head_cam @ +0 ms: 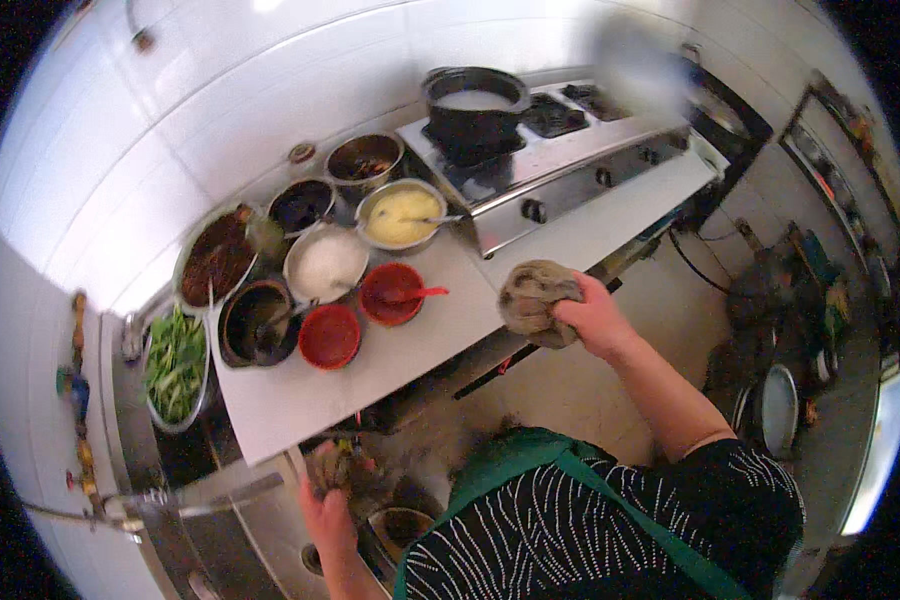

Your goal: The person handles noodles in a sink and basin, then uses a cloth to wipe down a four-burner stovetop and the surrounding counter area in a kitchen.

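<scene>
My right hand (598, 319) grips a crumpled grey-brown cloth (536, 300), held up near the front edge of the white counter (450, 300). Lower down on the left, my left hand (328, 521) is closed around a brownish bundle (331, 466); blur hides whether it is also cloth. That hand is just below the counter's near corner. Two red bowls are closest on the counter: one bowl (330, 337) holds red contents, and the other bowl (392, 292) has a red spoon (427, 292) in it.
Behind the red bowls are a pale-filled bowl (326, 262), a yellow-filled bowl (403, 216) and several dark-filled pots. Leafy greens (176, 367) fill a basin at left. A black pot (476, 101) sits on the gas stove (570, 165). A pail (401, 525) stands low beside me.
</scene>
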A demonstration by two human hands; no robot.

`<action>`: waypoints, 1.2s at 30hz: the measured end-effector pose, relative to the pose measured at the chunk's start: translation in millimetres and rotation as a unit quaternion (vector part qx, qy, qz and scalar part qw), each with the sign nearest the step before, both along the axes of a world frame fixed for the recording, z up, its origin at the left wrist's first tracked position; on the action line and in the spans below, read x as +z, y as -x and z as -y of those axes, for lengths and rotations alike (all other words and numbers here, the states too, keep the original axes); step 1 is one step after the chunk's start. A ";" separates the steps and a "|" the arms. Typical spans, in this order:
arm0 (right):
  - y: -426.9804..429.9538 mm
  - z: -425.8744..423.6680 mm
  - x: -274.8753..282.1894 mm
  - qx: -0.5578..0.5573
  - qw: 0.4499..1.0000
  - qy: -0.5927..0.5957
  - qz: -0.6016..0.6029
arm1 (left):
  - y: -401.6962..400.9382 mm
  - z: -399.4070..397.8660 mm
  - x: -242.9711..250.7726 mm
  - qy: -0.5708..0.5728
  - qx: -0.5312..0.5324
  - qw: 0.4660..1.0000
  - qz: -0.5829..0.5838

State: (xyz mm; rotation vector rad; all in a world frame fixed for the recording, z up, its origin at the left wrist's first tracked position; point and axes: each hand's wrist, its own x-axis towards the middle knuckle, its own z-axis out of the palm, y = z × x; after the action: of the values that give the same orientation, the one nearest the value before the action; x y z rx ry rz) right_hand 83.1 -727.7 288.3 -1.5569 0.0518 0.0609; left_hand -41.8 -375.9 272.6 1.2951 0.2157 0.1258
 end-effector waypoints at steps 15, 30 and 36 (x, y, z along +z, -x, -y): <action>-144.7 122.1 26.3 -0.064 0.993 -0.104 -0.005 | -137.3 31.7 57.9 -0.300 0.020 0.949 -0.094; -260.1 121.3 39.1 0.043 0.905 -0.414 -0.094 | -598.3 160.1 150.4 -0.332 -0.221 0.917 -0.016; -275.2 115.4 35.4 -0.036 0.924 -0.369 -0.097 | -702.8 243.8 82.3 -0.124 -0.375 0.914 -0.094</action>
State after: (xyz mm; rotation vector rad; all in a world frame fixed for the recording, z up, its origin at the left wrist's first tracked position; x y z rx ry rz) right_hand 358.2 -843.0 323.8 -0.7865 0.2164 0.1575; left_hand 661.0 -619.7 354.8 1.5631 -0.1512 -0.6503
